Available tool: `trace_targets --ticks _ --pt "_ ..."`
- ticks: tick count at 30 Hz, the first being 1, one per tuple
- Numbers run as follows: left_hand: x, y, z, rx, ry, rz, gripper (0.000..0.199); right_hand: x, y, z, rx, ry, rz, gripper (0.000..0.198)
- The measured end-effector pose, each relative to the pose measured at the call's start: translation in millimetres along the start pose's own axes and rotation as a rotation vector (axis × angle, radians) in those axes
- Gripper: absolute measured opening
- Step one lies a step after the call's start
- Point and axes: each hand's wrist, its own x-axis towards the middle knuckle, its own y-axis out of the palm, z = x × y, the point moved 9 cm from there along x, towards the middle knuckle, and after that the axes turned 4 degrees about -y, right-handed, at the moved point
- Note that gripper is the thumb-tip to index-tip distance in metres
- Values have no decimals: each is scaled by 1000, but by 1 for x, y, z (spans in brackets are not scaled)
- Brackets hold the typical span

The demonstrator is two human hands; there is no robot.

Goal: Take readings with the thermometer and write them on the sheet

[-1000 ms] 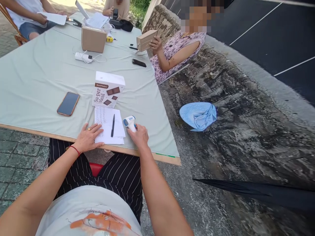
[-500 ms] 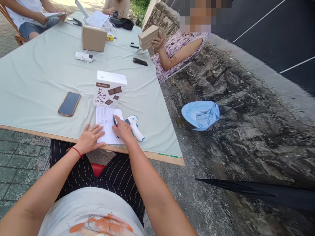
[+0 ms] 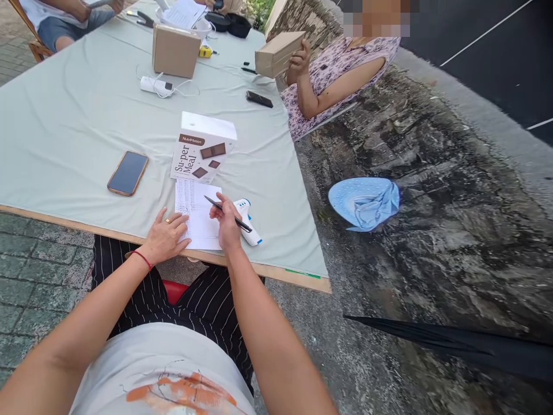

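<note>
A printed sheet of paper (image 3: 199, 222) lies at the table's front edge, its far end up against a white box marked "Su-per Meal" (image 3: 203, 147). My left hand (image 3: 168, 235) rests flat with fingers spread over the sheet's left edge. Between the thumb and fingers of my right hand (image 3: 227, 223) is a black pen (image 3: 242, 223), held slanting above the right part of the sheet with its tip pointing up and left. Just right of that hand, partly hidden by it, lies a white and blue infrared thermometer (image 3: 248, 222). A phone (image 3: 128, 173) lies farther left.
On the cloth-covered table (image 3: 78, 132) stand a brown cardboard box (image 3: 175, 52), a white corded device (image 3: 156, 86) and a dark phone-like object (image 3: 259, 99). A person at the right holds another cardboard box (image 3: 279, 55). A blue hat (image 3: 365, 203) lies on the stone ledge.
My right hand has turned and lifted the pen from the paper, so its length now shows. My left hand stays on the sheet. The view has shifted slightly; the co-worker's box has tilted.
</note>
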Motion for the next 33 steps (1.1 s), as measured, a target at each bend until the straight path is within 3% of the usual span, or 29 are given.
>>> trace_targets --ticks 5,10,19,24,29,33 --pt "5 3 -7 39 -107 -37 31 -7 5 -20 -88 60 -80 27" --pt "3 5 -9 62 -100 -63 37 -10 9 -28 -147 87 -83 18" --pt "2 5 -8 96 -97 -90 35 -11 8 -20 -188 57 -107 15" --pt "3 8 -8 106 -77 -69 38 -12 9 -9 -270 -25 -122 9" --pt "3 8 -9 96 -76 -61 40 -7 13 -14 -291 4 -54 7" --pt "4 9 -8 98 -79 -51 40 -6 9 -14 -315 -15 -99 9"
